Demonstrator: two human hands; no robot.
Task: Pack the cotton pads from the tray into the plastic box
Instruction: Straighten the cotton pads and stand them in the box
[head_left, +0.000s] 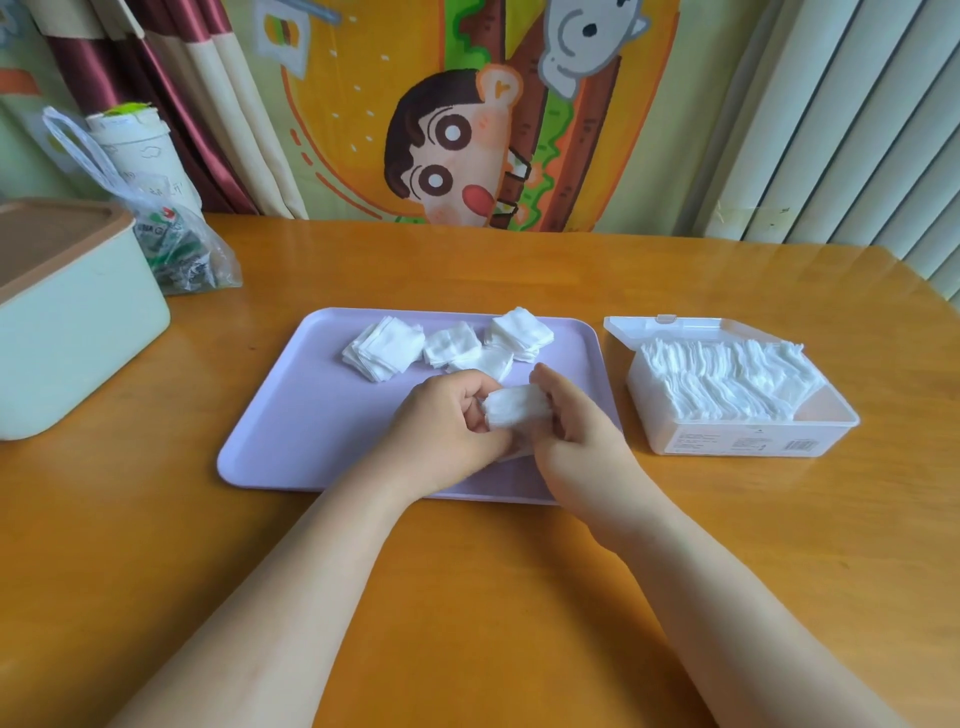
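One flat lilac plastic tray (291, 415) lies in the middle of a glossy orange-brown wooden table (467, 270), and one clear rectangular plastic box (743, 441) stands just beside its right edge with the hinged lid open toward the back. At the far end of the tray sit three loose stacks of white square pads, a left stack (384, 347), a middle stack (452, 343) and a right stack (519, 332), with a few stray pads (488, 361) lying in front of the middle and right ones. A row of packed pads (727, 379) stands on edge in the box, filling most of it. On the table's left are one pale green bin (78, 322) with a brown rim, one clear plastic bag (176, 249) and one paper cup (135, 145). Behind the table hang a bright cartoon cloth (457, 130), a maroon-and-cream curtain (171, 104) and pale vertical slats (857, 130). Above the tray's near half, one bundle of white square cotton pads (517, 408) is held between both hands: the left hand (441, 426) curls its fingers round the bundle's left end, and the right hand (576, 431) pinches the right end, thumb on top.
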